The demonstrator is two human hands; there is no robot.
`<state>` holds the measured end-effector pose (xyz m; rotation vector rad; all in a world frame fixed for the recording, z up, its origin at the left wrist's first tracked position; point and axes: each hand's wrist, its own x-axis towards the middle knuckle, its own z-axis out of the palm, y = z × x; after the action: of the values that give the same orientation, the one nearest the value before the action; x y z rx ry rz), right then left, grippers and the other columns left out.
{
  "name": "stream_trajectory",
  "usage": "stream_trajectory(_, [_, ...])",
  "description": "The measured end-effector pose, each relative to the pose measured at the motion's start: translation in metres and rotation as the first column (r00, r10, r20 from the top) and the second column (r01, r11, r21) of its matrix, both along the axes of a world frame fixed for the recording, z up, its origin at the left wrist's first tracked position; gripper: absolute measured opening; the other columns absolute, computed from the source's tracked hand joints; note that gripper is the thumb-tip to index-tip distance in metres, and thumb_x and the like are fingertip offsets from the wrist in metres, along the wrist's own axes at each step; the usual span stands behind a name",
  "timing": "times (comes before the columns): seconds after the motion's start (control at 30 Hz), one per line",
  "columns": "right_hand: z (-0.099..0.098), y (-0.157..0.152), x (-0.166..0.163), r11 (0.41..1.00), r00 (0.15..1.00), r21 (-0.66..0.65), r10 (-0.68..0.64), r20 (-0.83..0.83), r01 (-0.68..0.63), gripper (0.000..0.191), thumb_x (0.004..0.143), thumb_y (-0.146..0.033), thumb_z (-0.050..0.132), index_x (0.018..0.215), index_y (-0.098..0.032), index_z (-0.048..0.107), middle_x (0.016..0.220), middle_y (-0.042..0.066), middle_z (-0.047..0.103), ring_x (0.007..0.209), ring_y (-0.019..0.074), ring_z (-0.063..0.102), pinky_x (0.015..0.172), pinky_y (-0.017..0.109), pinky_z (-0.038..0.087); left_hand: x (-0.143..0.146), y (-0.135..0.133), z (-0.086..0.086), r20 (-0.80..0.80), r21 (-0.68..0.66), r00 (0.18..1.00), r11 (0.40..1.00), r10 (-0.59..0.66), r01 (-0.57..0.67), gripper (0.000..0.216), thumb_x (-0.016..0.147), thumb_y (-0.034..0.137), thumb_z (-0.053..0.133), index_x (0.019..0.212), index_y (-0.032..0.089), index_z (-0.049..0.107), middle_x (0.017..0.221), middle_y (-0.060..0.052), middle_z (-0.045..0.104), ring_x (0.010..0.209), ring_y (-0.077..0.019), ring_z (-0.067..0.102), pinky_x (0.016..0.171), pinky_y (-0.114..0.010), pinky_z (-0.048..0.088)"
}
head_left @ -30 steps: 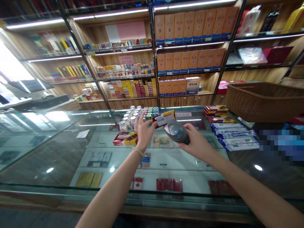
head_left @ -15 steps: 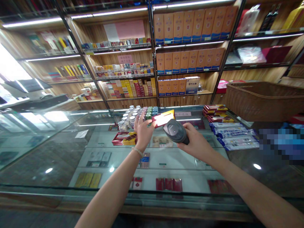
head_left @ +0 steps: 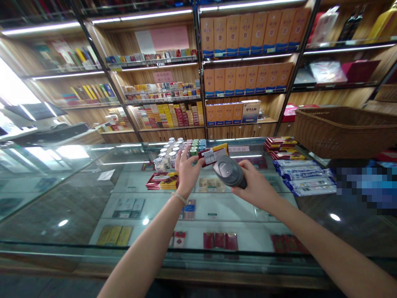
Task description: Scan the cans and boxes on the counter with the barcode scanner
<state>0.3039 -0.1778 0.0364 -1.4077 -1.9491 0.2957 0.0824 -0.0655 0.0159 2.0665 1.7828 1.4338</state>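
Between thumb and fingers, my left hand (head_left: pixel 187 170) grips the left end of a chocolate bar (head_left: pixel 214 155) in a red and yellow wrapper. Its pale printed label faces me, above the glass counter (head_left: pixel 235 207). My right hand (head_left: pixel 252 182) is wrapped round a dark grey barcode scanner (head_left: pixel 228 171), whose head overlaps the bar's lower right corner from my viewpoint. Just left of my left wrist lies a stack of similar chocolate bars (head_left: pixel 161 181). Behind that hand stand several small white-capped jars (head_left: pixel 166 155) and green and blue containers (head_left: pixel 197 145).
On the counter's right side are another pile of chocolate bars (head_left: pixel 281 148), blue-and-white packets (head_left: pixel 304 178) and a wicker basket (head_left: pixel 341 132). Flat packs show beneath the glass. Shelves with orange boxes (head_left: pixel 245 35) line the wall behind. A white paper (head_left: pixel 106 175) lies at left.
The bright glare on the chocolate bar's label has gone, and its print now shows. Both hands, the bar and the scanner have hardly moved.
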Motion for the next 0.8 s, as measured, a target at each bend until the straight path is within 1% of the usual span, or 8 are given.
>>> stream_trajectory(0.1, [-0.001,0.0,0.0,1.0,1.0,0.007,-0.004,0.013,0.004,0.032,0.076,-0.027,0.067,0.107,-0.021,0.059,0.116,0.007,0.056,0.105,0.0256,0.065,0.091,0.038,0.055,0.001,-0.001,0.001,-0.003,-0.002,1.0,1.0,-0.001,0.001,0.013,0.087,0.036,0.07,0.084,0.027,0.079,0.158,0.003,0.053,0.154,-0.0335,0.031,0.13,-0.055,0.022])
stream_trajectory(0.23, [-0.001,0.0,0.001,0.999,0.998,0.026,-0.023,0.052,0.022,0.033,0.076,-0.027,0.068,0.107,-0.023,0.057,0.114,0.006,0.056,0.101,0.0243,0.067,0.082,0.035,0.056,0.001,-0.003,0.003,0.0,0.004,1.0,1.0,-0.003,0.003,0.013,0.087,0.036,0.069,0.083,0.027,0.078,0.158,0.003,0.053,0.154,-0.0339,0.031,0.13,-0.056,0.023])
stream_trajectory(0.4, [0.001,0.0,0.003,0.995,0.976,0.021,-0.095,0.195,0.093,0.034,0.079,-0.032,0.066,0.109,-0.022,0.056,0.119,0.007,0.056,0.092,0.0233,0.068,0.069,0.033,0.051,0.001,-0.004,0.005,-0.002,-0.008,1.0,1.0,-0.012,0.012,0.014,0.087,0.037,0.069,0.083,0.028,0.079,0.159,0.004,0.052,0.155,-0.0345,0.03,0.13,-0.055,0.022])
stream_trajectory(0.5, [0.002,0.002,0.006,0.991,0.951,0.021,-0.135,0.28,0.135,0.032,0.081,-0.036,0.063,0.109,-0.022,0.056,0.121,0.007,0.055,0.09,0.0229,0.068,0.064,0.031,0.047,0.0,-0.004,0.006,0.01,-0.019,1.0,1.0,-0.011,0.011,0.015,0.087,0.037,0.068,0.084,0.028,0.079,0.159,0.003,0.052,0.155,-0.0351,0.029,0.13,-0.057,0.022])
stream_trajectory(0.6, [0.003,0.005,0.012,0.988,0.934,0.011,-0.151,0.325,0.156,0.031,0.083,-0.036,0.061,0.11,-0.022,0.056,0.121,0.008,0.055,0.093,0.0238,0.068,0.064,0.03,0.045,0.0,-0.004,0.006,0.017,-0.023,1.0,1.0,-0.014,0.014,0.015,0.087,0.038,0.068,0.085,0.028,0.079,0.159,0.003,0.052,0.155,-0.0354,0.03,0.129,-0.058,0.022])
stream_trajectory(0.8, [0.007,0.007,0.02,0.979,0.899,-0.027,-0.176,0.401,0.204,0.036,0.087,-0.038,0.056,0.117,-0.019,0.054,0.126,0.01,0.054,0.096,0.026,0.07,0.068,0.033,0.046,-0.001,-0.003,0.007,0.033,-0.025,0.999,1.0,-0.008,0.008,0.014,0.086,0.037,0.068,0.086,0.028,0.079,0.159,0.003,0.052,0.155,-0.0362,0.029,0.129,-0.06,0.02])
